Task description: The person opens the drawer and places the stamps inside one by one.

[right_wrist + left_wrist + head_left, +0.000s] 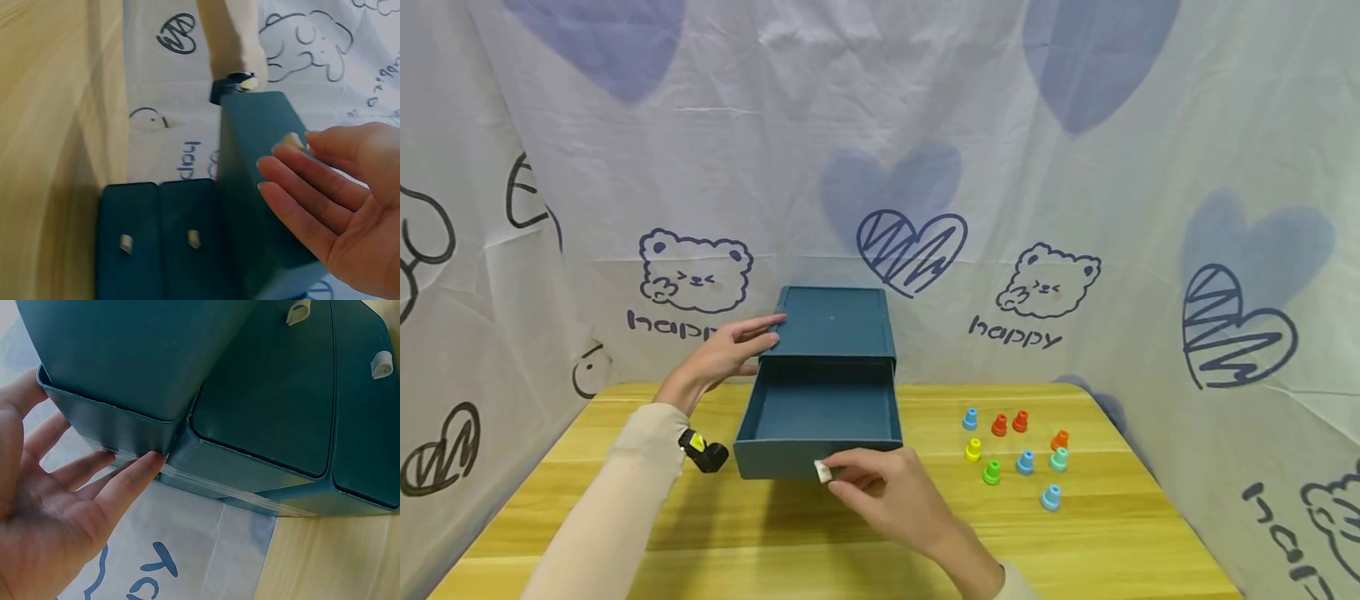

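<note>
A dark teal drawer cabinet (831, 321) stands on the table, its top drawer (775, 460) pulled far out toward me. My right hand (898, 496) pinches the small whitish pull tab (822, 472) on that drawer's front between thumb and index finger. Against the cabinet's left side rests my left hand (722, 354), its fingers extended. In the left wrist view, those spread fingertips touch the cabinet's casing around the pulled-out drawer. Two lower drawers (269, 394) sit closed, each with its own loop tab (382, 364).
To the right of the cabinet, several small coloured peg-like pieces (992, 472) stand on the wooden table (1000, 542). A printed white cloth (820, 200) hangs behind and at both sides. A black wrist device (706, 454) is strapped to the left wrist.
</note>
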Tool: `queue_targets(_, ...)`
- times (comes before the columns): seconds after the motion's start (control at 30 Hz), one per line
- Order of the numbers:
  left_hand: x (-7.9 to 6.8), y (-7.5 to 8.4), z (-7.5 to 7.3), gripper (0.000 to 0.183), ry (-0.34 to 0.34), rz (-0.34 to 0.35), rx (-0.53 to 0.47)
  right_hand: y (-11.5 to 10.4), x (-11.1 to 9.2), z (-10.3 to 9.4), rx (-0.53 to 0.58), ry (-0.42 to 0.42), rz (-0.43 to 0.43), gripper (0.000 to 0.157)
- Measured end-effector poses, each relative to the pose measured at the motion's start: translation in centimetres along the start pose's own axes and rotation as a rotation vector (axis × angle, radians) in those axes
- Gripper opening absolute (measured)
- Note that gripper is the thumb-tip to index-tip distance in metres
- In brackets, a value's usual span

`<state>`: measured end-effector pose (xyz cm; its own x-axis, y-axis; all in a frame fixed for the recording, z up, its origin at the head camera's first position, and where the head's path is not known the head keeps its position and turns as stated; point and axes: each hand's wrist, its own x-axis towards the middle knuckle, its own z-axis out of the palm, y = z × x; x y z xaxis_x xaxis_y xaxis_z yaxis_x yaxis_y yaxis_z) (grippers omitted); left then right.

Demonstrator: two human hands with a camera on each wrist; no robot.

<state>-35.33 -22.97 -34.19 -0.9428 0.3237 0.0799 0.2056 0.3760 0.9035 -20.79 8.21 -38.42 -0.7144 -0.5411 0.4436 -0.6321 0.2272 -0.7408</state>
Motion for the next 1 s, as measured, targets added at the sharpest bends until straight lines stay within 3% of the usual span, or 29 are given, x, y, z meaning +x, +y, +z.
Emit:
queue_targets(0.33, -0.2, 0.0, -0.2, 0.066, -0.011, -0.006, -0.014, -0.5, -1.3, -4.5, -0.073, 0.007, -0.066, 0.021)
queue_targets(0.7, 0.1, -0.2, -0.2, 0.064, -0.016, 0.007, -0.041, 1.9, -2.5, -9.2, -0.161, 0.072, 0.053, 0.015)
queue_targets(1.0, -0.1, -0.2, -0.3, 0.064, -0.005, 0.013, -0.035, 4.0, -3.1, -12.3, -0.257, 0.000, 0.147, 0.016)
